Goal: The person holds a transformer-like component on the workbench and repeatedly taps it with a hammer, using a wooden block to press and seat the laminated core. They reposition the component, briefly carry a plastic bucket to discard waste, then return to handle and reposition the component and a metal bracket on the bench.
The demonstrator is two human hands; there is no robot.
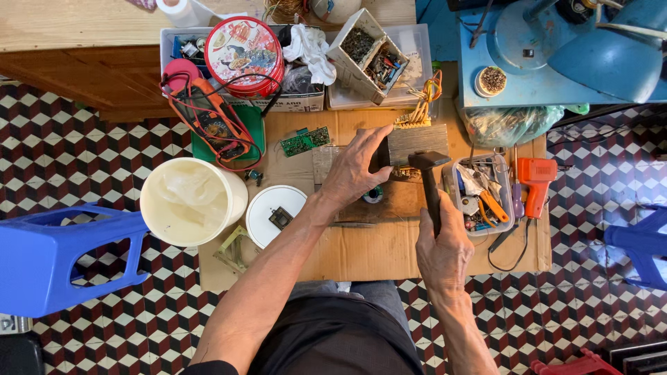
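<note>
Two hands | left hand (pixel 358 170) clamps metal block (pixel 415 142) | right hand (pixel 443 243) grips hammer (pixel 429 182), handle toward person, head leftward

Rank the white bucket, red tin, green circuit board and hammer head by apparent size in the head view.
1. White bucket
2. Red tin, slightly smaller
3. Green circuit board and hammer head: too alike to rank.

Blue stool (pixel 55 257), cream bucket (pixel 187 201), orange drill (pixel 536 182), red-patterned round tin (pixel 244 52).

Floor-level repair workshop: multimeter (pixel 212 125), circuit board (pixel 305 141), soldering gun (pixel 536 182), parts tray (pixel 478 194) mid-frame, on cardboard (pixel 361 253) over tiled floor (pixel 62 160).
</note>
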